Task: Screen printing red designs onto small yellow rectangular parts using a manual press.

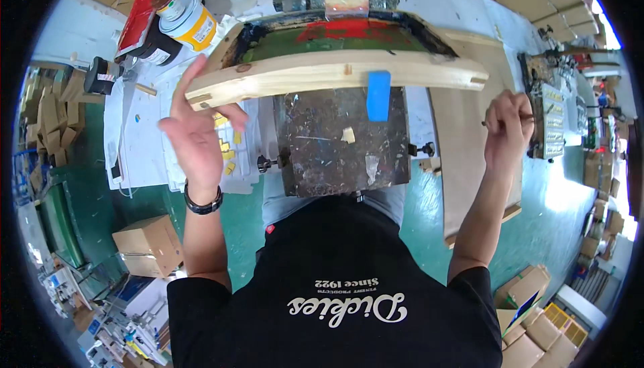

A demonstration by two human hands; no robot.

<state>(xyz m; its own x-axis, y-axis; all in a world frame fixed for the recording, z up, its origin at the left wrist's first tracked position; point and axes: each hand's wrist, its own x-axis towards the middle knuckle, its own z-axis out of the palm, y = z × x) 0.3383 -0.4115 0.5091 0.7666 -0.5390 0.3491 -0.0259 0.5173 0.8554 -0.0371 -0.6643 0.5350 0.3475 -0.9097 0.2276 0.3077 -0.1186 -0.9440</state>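
Note:
A wooden screen frame point(288, 73) with a green mesh and a red patch sits raised at its front, clamped at the back. A blue block point(378, 96) is against its front bar, above a stained dark metal platen point(322, 153). My left hand point(194, 133) is open at the bar's left end, palm up, fingers spread around that corner; whether it bears the bar's weight is unclear. My right hand point(506, 126) is closed below and right of the bar's right end, pinching a small dark thing too small to name.
Paint cans point(194, 29) and a red tray point(141, 6) stand back left. Small yellow pieces point(229, 167) lie on the left. A long tan board point(463, 187) is at right, beside a metal fixture point(550, 120). Cardboard boxes point(147, 247) are around the floor.

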